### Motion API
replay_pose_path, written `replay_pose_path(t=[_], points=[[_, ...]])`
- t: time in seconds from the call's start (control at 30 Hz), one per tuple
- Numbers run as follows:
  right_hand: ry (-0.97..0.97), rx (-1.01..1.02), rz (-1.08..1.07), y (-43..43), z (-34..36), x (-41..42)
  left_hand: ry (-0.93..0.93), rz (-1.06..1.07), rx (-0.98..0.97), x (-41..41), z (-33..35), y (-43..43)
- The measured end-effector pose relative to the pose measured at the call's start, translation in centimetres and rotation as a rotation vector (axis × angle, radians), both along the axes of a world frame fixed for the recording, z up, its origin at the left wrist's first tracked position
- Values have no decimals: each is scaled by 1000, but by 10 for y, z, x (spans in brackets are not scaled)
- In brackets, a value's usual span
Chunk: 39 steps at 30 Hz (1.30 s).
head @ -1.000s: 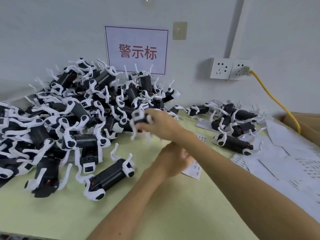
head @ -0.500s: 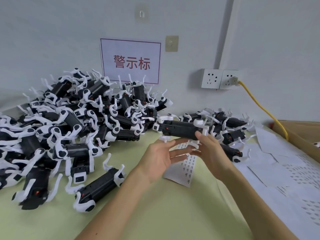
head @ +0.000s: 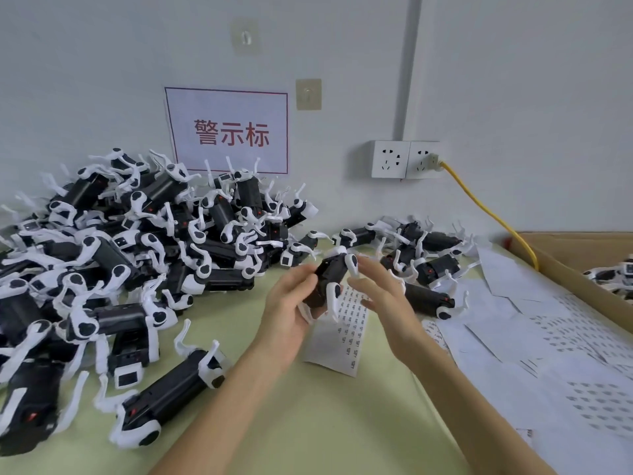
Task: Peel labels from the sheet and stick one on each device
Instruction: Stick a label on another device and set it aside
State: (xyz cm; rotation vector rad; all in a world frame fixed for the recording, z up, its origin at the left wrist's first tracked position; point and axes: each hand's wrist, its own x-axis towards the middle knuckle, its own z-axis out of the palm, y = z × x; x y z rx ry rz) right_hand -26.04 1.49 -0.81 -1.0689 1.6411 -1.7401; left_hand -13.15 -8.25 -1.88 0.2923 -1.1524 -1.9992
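My left hand [head: 287,303] holds a black-and-white robot dog [head: 328,277] in the air above the label sheet [head: 346,337], which lies flat on the green tabletop [head: 308,423]. The grip is curled round the lower end of its body, thumb on the near side. The dog's long axis runs up and away from me, tilted a little to the right, with its white legs sticking out sideways. My right hand [head: 383,296] is spread and relaxed, its fingertips just beside the upper leg; I cannot tell whether they touch. A big pile of robot dogs [head: 137,252] fills the left, a smaller group [head: 424,258] lies far right, and spent backing sheets [head: 548,337] cover the right edge beside a cardboard box [head: 575,265].
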Motion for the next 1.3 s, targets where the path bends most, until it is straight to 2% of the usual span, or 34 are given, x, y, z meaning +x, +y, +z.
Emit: replay_pose_path(t=[0.1,0.17,0.3,0.57,0.73,0.8,0.9,0.97,1.03,1.17,1.3], points=[[-20,18,-115,-4,-8,11,-228,318,-434,-3,-7,6],[-107,8,-78,-6,-12,14,-303,438,-694,-5,-15,9],[-188,24,-17,-8,-13,17,-381,440,-907,-6,-27,9],[-337,-39,-17,-8,-11,10,-284,506,-746,2,-10,10],[-455,-81,-28,-8,-9,2,-345,292,-731,0,-10,8],[-452,-75,-29,-8,-8,1,-390,187,-689,-4,-11,10],[-451,-51,-27,-6,-7,0,-407,69,-505,-5,-10,12],[-453,-52,56,-4,-6,2,-434,-5,-377,-3,-8,13],[-354,-48,143,-2,-5,4,-423,-82,-302,-2,-6,15],[-278,-76,206,2,1,11,-360,-83,-272,2,1,15],[-240,-125,182,5,3,17,-368,-32,-252,3,3,15]])
